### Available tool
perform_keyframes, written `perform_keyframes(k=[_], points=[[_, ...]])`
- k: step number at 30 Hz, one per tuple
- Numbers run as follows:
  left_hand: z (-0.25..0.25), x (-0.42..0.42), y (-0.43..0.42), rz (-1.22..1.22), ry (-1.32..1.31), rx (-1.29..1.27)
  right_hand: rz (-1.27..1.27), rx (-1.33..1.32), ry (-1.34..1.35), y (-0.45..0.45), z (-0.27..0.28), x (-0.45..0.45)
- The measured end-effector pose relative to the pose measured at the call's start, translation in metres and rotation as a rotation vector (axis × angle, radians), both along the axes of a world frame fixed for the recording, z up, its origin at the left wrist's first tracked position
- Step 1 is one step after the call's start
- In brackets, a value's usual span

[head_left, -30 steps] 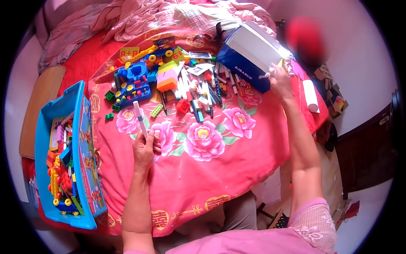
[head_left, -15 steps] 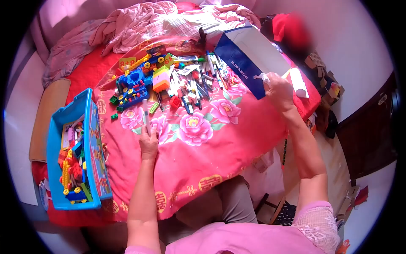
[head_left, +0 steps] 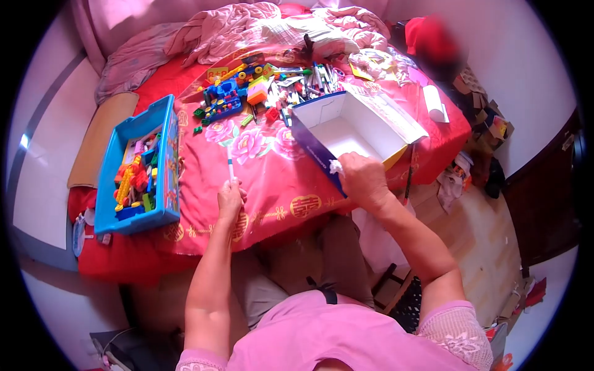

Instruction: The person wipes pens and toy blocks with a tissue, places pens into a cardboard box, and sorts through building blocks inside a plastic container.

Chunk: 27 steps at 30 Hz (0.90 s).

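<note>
My left hand (head_left: 231, 199) is closed around the lower end of a white marker pen (head_left: 231, 166), which points up and away over the red tablecloth (head_left: 204, 204). With my right hand (head_left: 366, 180) I grip the near edge of a blue-and-white cardboard box (head_left: 314, 141). A crumpled white tissue (head_left: 336, 167) sticks out between the fingers of that hand. The box is open at the top, and its white inside shows. Beyond it lies a heap of markers and pens (head_left: 303, 93), partly hidden by the box.
A blue toy bin (head_left: 110, 185) full of building blocks stands at the left. Toy parts, including a blue block vehicle (head_left: 221, 102), lie beside the pens. A white roll (head_left: 434, 104) rests at the right, and bunched bedding (head_left: 229, 31) lies at the back.
The box has come toward me and left, turning so its inside shows; it now hides part of the pens. My left hand still holds the marker. My view has shifted.
</note>
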<state>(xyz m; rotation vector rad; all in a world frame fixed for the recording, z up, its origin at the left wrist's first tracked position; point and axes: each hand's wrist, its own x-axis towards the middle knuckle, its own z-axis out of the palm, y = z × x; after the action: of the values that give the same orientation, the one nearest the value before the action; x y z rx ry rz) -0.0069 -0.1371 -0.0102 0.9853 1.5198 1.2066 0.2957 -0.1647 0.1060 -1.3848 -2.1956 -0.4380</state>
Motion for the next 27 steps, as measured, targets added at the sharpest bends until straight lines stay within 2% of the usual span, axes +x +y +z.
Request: perform_keyframes(k=[3,6,9,13,16,19,23,27], points=[[0.01,-0.003,-0.014,0.027,-0.046,-0.046,0.052,-0.01,0.078,-0.005,0.005,-0.02],[0.019,-0.001,-0.025,0.003,-0.115,-0.033,0.042,-0.133,0.176,-0.006,0.008,-0.045],[0.038,0.003,-0.036,-0.016,-0.216,-0.021,0.221,-0.136,0.311,-0.014,0.015,-0.056],[0.071,0.019,-0.048,0.001,-0.268,0.125,0.246,-0.036,0.486,-0.02,0.015,-0.038],[0.11,0.041,-0.058,-0.118,-0.339,0.209,0.199,-0.044,0.633,-0.021,0.012,-0.003],[0.136,0.071,-0.055,-0.234,-0.356,0.244,0.086,-0.082,0.656,-0.021,0.011,0.028],[0.152,0.114,-0.029,-0.243,-0.497,0.205,0.075,-0.101,0.642,-0.017,0.006,0.049],[0.142,0.141,-0.003,-0.255,-0.509,0.145,0.159,-0.267,0.59,-0.01,-0.006,0.058]])
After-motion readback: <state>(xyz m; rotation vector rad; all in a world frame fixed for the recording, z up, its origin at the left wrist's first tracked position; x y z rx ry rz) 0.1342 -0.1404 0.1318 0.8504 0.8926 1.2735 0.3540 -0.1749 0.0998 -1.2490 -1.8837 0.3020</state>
